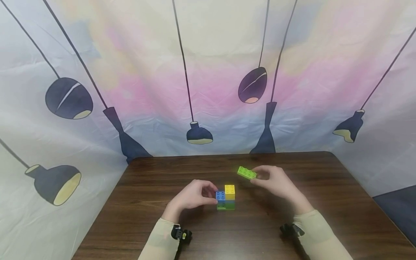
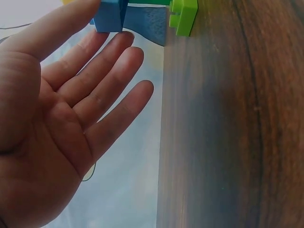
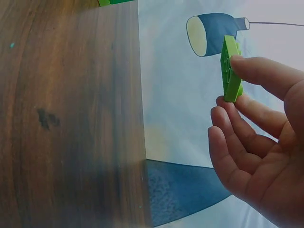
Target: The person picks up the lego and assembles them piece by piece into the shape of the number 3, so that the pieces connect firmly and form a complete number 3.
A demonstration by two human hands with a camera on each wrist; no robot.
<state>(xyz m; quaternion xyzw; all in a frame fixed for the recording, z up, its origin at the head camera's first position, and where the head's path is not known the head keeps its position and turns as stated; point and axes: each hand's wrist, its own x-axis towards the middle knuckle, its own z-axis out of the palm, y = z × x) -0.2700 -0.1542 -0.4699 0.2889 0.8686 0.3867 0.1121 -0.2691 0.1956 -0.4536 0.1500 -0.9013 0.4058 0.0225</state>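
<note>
A small stack of toy building bricks stands on the brown wooden table (image 1: 208,231). Its top has a yellow brick (image 1: 229,191) on the right and a lower blue brick (image 1: 220,195) on the left, above dark green (image 1: 230,205) and bright green (image 2: 187,18) pieces. My left hand (image 1: 194,195) holds the blue brick by its left side between thumb and fingertips; the other fingers are spread. Up and to the right of the stack, my right hand (image 1: 276,182) pinches one end of a flat lime-green brick (image 1: 246,172), raised off the table, studs visible.
Behind the table hangs a pastel cloth (image 1: 214,86) printed with dark lamps. A dark surface (image 1: 398,206) shows beyond the table's right edge. Black wrist cameras (image 1: 181,234) sit on both light sleeves.
</note>
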